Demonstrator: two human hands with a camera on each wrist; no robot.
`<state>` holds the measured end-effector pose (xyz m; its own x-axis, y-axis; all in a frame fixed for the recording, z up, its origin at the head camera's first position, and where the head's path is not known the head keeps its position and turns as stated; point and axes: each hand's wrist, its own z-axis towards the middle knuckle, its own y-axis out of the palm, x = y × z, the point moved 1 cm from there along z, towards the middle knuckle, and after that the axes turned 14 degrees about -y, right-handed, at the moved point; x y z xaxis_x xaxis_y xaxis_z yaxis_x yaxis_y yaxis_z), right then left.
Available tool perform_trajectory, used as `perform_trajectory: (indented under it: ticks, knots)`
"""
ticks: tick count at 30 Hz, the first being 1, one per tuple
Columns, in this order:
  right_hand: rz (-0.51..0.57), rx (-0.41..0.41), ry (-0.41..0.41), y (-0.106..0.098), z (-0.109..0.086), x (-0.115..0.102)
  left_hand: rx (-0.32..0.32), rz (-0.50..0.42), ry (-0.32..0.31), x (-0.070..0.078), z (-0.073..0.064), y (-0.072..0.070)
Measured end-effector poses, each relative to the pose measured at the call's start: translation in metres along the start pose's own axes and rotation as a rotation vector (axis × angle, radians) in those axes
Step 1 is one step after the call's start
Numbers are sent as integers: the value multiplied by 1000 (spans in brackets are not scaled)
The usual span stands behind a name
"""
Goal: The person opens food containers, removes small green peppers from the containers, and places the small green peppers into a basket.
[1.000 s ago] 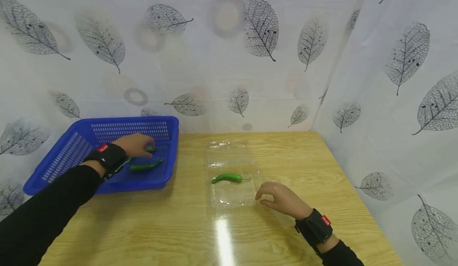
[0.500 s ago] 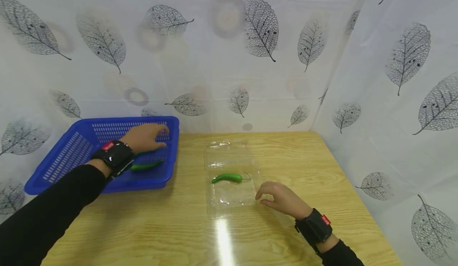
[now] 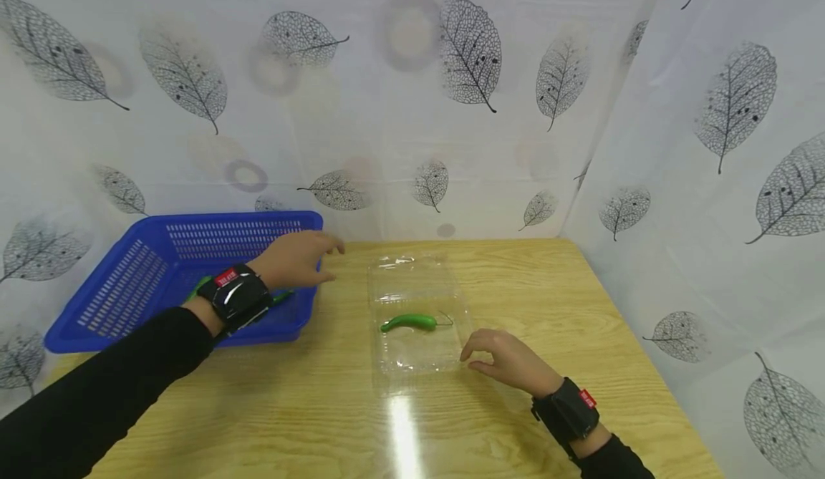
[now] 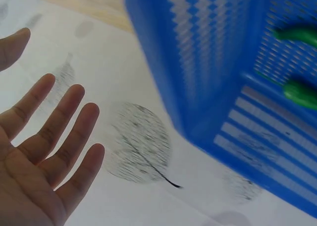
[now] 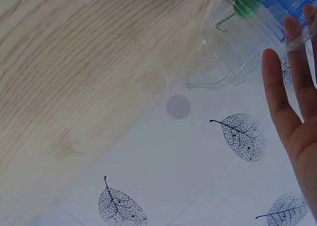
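My left hand (image 3: 293,258) is over the right rim of the blue plastic basket (image 3: 193,337), its fingers spread. In the left wrist view the palm of this hand (image 4: 44,151) shows with nothing in it, apart from the basket wall. Two green chili peppers (image 4: 301,93) show inside the basket there. A clear plastic clamshell box (image 3: 412,356) lies unfolded on the table, with one green chili pepper (image 3: 411,321) in its near half. My right hand (image 3: 509,359) is at the box's right edge, fingers loosely bent; whether they touch the edge is unclear.
The wood-grain table (image 3: 309,422) carries the basket on the left and the box in the middle. A white leaf-print sheet (image 3: 412,107) hangs behind the table and along its right side.
My left hand has moved right, from above the chili peppers inside the basket to its right rim, with its fingers spreading. My right hand and the box stay put.
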<state>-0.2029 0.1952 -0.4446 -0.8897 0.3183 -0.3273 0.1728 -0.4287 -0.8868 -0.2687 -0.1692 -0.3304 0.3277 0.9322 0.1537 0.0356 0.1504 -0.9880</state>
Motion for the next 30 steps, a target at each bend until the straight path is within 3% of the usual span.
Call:
perform_trajectory:
  ticks: [11,17,23,30]
  knots:
    - [21,-3,11,0,0,-1,53,12,156,52,3,23]
    - [15,2,4,0,0,-2,9,-15,160,71,6,38]
    - [11,-4,9,-1,2,-3,31,-56,199,81,8,52]
    - [10,-5,16,-2,2,-3,12,-53,186,93,8,67]
